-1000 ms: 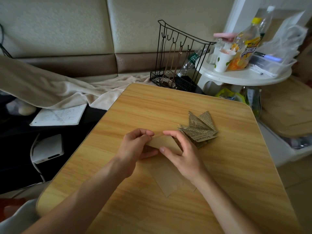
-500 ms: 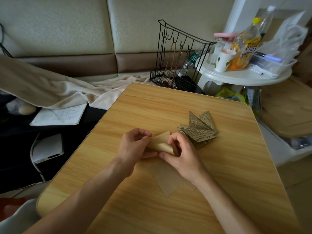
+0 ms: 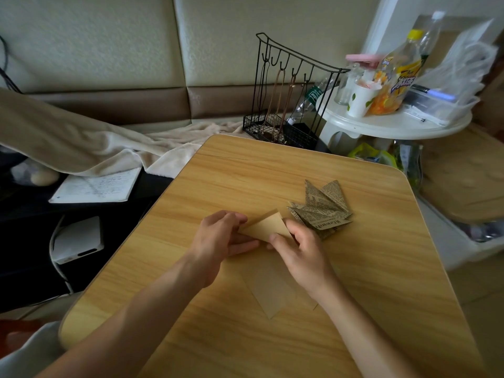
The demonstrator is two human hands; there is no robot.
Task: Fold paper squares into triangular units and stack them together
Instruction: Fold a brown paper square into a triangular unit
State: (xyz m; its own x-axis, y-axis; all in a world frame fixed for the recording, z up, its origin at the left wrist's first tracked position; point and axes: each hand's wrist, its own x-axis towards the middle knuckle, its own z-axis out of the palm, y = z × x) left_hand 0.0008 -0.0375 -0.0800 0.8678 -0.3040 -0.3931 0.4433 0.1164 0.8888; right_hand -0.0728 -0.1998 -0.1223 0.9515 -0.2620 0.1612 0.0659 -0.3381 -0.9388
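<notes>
Setting: wood-grain counter (image 3: pixel 272 173) beside a padded sofa, with a round white side table (image 3: pixel 395 126) at far right.
Left hand (image 3: pixel 218 238): fingers curled, pinching the left end of the kraft paper piece (image 3: pixel 266 226).
Right hand (image 3: pixel 302 255): thumb and fingers pinching its right end.
Paper: half-folded, raised just above the counter, near centre; flat kraft sheets (image 3: pixel 272 293) lie under the wrists.
Finished stack: newsprint triangular units (image 3: pixel 321 211) just right of the hands.
Technique: likely align edges exactly, then crease firmly.
Containers: black wire rack (image 3: pixel 286 91) holds hanging cords; clear plastic tub (image 3: pixel 447 102) holds pens.
</notes>
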